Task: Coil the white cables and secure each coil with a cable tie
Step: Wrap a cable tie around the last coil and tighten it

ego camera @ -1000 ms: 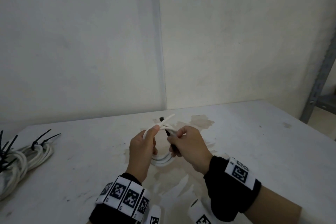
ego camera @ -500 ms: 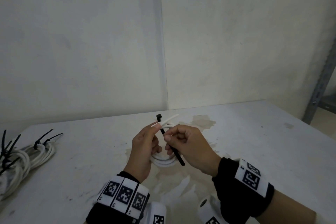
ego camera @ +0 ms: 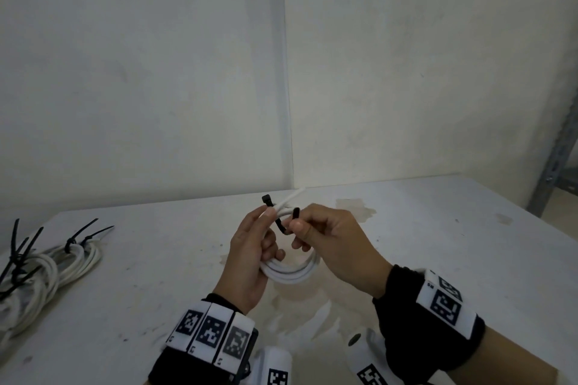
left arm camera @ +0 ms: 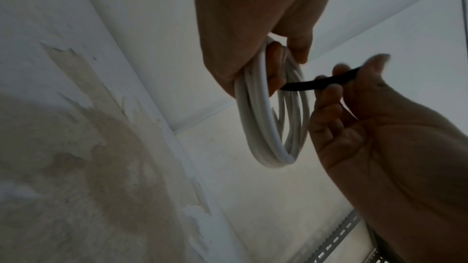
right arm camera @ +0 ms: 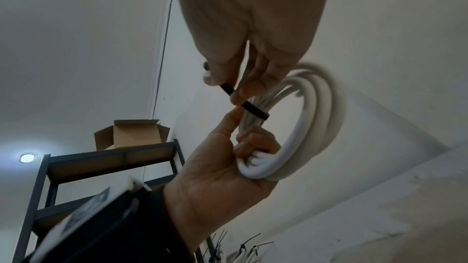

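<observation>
Centrally, the white cable coil point(ego camera: 292, 272) is gripped above the table point(ego camera: 438, 244) by the curled fingers of the left hand point(ego camera: 250, 256), while the black cable tie point(ego camera: 283, 219), bent around the coil's upper strands, is pinched by the right hand point(ego camera: 331, 241); tied coils point(ego camera: 47, 269) are seen far left.

The room was dim and evenly lit, grey and low in contrast. A round ceiling lamp point(right arm camera: 27, 157) glowed at the left of the right wrist view, flaring softly. The hands cast only faint shadows on the worktop point(ego camera: 438, 244). Both wrist views were dark and grainy, their straight lines bent by the wide lens; the white cable coil point(right arm camera: 314, 119) was smeared by motion blur
</observation>
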`<act>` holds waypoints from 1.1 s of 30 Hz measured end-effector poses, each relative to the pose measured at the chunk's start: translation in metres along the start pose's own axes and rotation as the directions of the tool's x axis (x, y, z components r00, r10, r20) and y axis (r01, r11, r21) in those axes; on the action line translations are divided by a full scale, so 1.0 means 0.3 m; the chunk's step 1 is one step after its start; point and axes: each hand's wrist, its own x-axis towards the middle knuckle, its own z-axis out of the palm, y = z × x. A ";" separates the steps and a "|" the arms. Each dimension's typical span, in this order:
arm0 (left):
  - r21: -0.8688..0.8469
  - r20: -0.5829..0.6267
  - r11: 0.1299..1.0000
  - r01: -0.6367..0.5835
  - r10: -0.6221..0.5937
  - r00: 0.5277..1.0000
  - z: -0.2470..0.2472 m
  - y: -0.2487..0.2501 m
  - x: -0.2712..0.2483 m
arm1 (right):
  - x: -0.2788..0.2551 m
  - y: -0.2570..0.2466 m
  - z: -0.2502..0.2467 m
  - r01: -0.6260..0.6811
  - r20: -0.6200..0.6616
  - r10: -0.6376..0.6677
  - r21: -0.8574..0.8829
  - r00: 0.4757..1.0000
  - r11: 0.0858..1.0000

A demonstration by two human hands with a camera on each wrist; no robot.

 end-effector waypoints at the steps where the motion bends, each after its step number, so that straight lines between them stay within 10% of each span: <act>1: 0.005 0.004 1.000 0.001 -0.002 1.000 0.002 -0.004 -0.002 | 0.005 0.000 0.004 -0.017 -0.036 0.018 0.030 0.999 0.999; 33: 0.050 -0.146 0.997 0.059 -0.051 0.988 0.038 -0.011 -0.014 | 0.024 -0.011 0.047 -0.111 -0.140 0.081 -0.216 0.987 0.970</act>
